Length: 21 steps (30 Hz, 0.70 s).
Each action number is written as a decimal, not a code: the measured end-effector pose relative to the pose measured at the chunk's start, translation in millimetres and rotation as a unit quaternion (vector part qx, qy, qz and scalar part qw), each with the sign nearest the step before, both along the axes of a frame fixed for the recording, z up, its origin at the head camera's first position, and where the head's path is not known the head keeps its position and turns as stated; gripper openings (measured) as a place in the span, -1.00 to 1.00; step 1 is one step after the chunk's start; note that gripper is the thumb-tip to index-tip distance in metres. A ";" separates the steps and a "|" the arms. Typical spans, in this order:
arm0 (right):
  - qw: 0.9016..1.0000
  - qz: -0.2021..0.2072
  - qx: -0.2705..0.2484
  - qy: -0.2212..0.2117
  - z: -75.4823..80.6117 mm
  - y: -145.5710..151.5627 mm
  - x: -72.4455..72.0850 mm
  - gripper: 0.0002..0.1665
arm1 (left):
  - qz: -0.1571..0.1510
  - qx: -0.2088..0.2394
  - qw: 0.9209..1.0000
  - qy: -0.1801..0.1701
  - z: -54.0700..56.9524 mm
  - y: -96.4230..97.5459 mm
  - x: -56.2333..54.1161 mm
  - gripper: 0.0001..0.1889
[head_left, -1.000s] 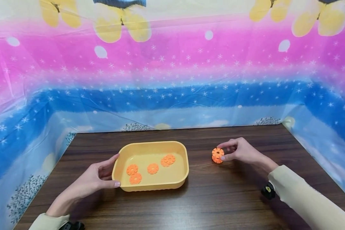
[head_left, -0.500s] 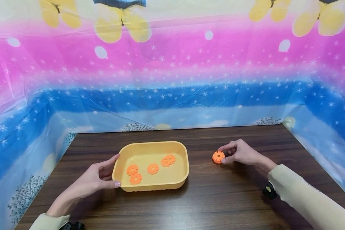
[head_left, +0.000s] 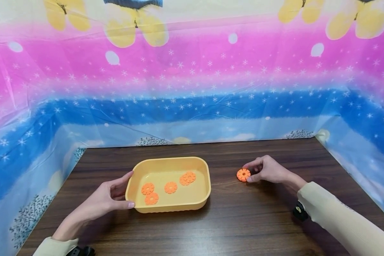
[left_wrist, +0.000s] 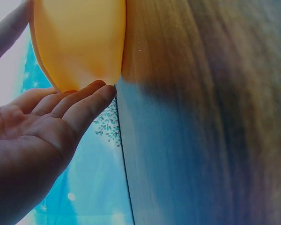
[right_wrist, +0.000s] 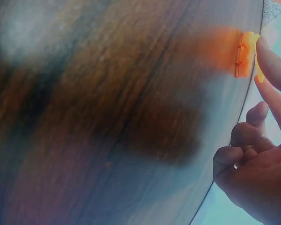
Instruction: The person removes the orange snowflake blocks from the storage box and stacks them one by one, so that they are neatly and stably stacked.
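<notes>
In the head view my left hand grips the left end of a yellow plastic tray, thumb at its near corner and fingers at the far side. The left wrist view has the fingers stretched against the outside of the tray. To the right of the tray, my right hand pinches an orange notched flower-shaped disc by its edge, thumb and forefinger on its right side. From the right wrist camera it lies flat on top of other orange discs, low over the table, with the remaining fingers loosely curled.
Several orange discs lie inside the tray, some overlapping. The dark wood-grain table reaches back to a patterned cloth that also hangs at both sides.
My right hand has lowered its disc from just above the other orange disc down onto it, then stayed there. The left hand and the tray have hardly moved.
</notes>
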State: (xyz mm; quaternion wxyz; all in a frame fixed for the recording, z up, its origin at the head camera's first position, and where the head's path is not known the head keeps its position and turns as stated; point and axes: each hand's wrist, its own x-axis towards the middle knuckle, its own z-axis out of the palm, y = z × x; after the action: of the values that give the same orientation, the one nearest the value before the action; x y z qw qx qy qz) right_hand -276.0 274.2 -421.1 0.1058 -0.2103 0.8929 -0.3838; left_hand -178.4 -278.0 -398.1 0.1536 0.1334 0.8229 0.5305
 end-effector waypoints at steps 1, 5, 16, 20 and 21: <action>1.000 -0.001 0.003 0.001 -0.1 0.0 -0.1 -0.47 | 0.000 -0.001 1.000 0.001 0.2 0.2 0.1 0.09; 1.000 -0.001 0.014 0.009 -0.6 -0.3 -0.5 -0.48 | 0.002 -0.001 1.000 0.001 1.0 0.8 0.4 0.09; 0.999 0.001 0.037 0.020 -4.5 -1.1 -1.6 -0.50 | -0.004 0.003 1.000 0.007 0.3 -0.3 0.7 0.08; 0.999 0.001 0.040 0.025 -5.4 -1.0 -2.3 -0.52 | -0.009 0.003 1.000 0.013 -0.1 -0.7 0.8 0.07; 0.999 0.002 0.041 0.026 -5.4 -1.0 -2.5 -0.52 | -0.010 0.003 1.000 0.014 -0.1 -0.8 0.9 0.07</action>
State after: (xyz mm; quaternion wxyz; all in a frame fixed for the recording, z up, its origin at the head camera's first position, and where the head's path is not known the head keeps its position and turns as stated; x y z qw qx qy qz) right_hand -278.5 273.3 -426.6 0.0918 -0.2173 0.9098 -0.3415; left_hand -177.4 -278.8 -398.2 0.1472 0.1497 0.8218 0.5297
